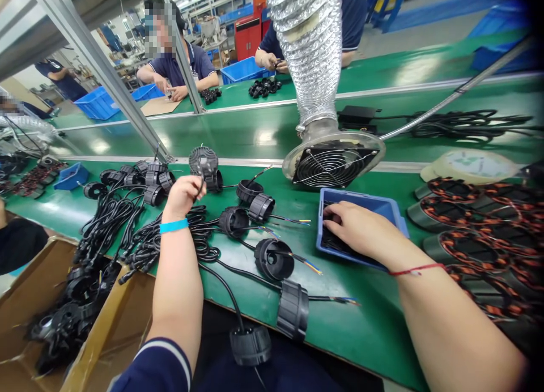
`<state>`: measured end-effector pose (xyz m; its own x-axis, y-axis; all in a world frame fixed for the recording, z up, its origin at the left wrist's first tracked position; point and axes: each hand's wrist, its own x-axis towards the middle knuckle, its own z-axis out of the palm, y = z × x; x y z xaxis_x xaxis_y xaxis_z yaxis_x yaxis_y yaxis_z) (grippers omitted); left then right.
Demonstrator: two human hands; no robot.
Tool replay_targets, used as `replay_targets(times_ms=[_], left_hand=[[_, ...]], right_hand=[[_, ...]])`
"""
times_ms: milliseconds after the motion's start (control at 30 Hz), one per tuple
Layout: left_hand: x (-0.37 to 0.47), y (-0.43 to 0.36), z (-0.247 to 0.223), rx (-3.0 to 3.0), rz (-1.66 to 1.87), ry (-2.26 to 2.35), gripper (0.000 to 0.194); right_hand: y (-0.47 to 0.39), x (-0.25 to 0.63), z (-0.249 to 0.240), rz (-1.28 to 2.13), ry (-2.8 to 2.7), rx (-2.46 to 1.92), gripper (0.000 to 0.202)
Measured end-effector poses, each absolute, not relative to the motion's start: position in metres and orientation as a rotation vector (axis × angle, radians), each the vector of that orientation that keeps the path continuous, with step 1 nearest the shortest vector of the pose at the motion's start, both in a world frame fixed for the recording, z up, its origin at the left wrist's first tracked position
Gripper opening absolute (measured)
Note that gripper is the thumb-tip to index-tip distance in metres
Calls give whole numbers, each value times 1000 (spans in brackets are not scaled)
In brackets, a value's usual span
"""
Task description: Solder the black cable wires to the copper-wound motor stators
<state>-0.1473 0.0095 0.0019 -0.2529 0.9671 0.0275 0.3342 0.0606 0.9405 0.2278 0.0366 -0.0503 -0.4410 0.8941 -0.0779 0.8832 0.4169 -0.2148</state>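
My left hand point(183, 195) is raised over the bench with its fingers pinched together. A thin dark piece shows at the fingertips, too small to name. Just behind it stands a ribbed black round cap point(203, 161). My right hand point(352, 225) reaches into a blue plastic bin point(363, 196) with fingers somewhat apart, over small black parts point(335, 242). Between my hands lie several black threaded collars on cables, such as one collar point(274, 259) with bare coloured wire ends point(312, 265). Another collar point(250, 345) hangs at the bench's front edge, over my lap.
A fan on a foil duct point(306, 52) hangs ahead. Stators with copper windings point(471, 247) fill the right side. Bundled black cables point(106, 222) lie left, above a cardboard box point(29, 301) of black parts. Co-workers point(191, 58) sit across the bench.
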Motion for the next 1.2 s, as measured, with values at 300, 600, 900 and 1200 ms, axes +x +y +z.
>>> replay_targets(times_ms=[300, 600, 900, 1200], left_hand=[[-137, 15, -5, 1504, 724, 1805, 20], [-60, 44, 34, 1817, 745, 1665, 44], [-48, 31, 50, 1759, 747, 1296, 19], [-10, 7, 28, 2222, 352, 1236, 15]], right_hand=[[33, 225, -38, 422, -2606, -1699, 29], [31, 217, -30, 423, -2582, -1783, 26], [28, 213, -27, 466, -2404, -1826, 26], [37, 227, -27, 638, -2196, -1735, 17]])
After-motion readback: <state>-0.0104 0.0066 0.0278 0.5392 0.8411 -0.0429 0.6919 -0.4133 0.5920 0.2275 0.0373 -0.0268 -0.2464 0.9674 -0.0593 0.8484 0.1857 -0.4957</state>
